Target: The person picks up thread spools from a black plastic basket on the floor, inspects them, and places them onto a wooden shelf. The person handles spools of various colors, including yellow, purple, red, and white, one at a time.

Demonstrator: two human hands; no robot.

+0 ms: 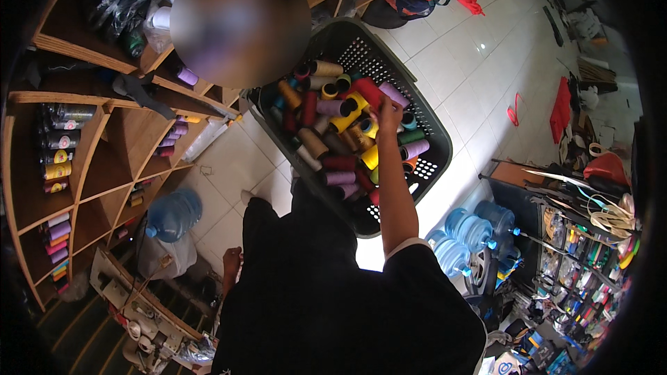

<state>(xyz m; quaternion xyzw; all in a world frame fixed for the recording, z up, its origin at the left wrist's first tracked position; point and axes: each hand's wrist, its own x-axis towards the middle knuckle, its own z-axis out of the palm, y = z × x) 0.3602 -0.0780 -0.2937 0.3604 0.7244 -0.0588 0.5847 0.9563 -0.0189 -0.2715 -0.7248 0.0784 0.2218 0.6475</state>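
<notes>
A dark plastic basket (436, 132) sits on the white tiled floor, filled with several thread cones in red, yellow, purple, tan and green. My right hand (388, 114) reaches into its middle, fingers lying on a red cone (368, 90) beside a pink cone (394, 94); I cannot see whether the fingers are closed round one. My left hand (233, 261) hangs low beside my black shirt, near the floor, small and dim, with nothing visible in it.
Wooden shelves (90, 167) with thread cones line the left. Another person (240, 21) is beyond the basket. Blue water bottles (174, 214) (472, 232) stand on the floor left and right. A sewing machine (149, 319) is at lower left, a rack of supplies (590, 257) at right.
</notes>
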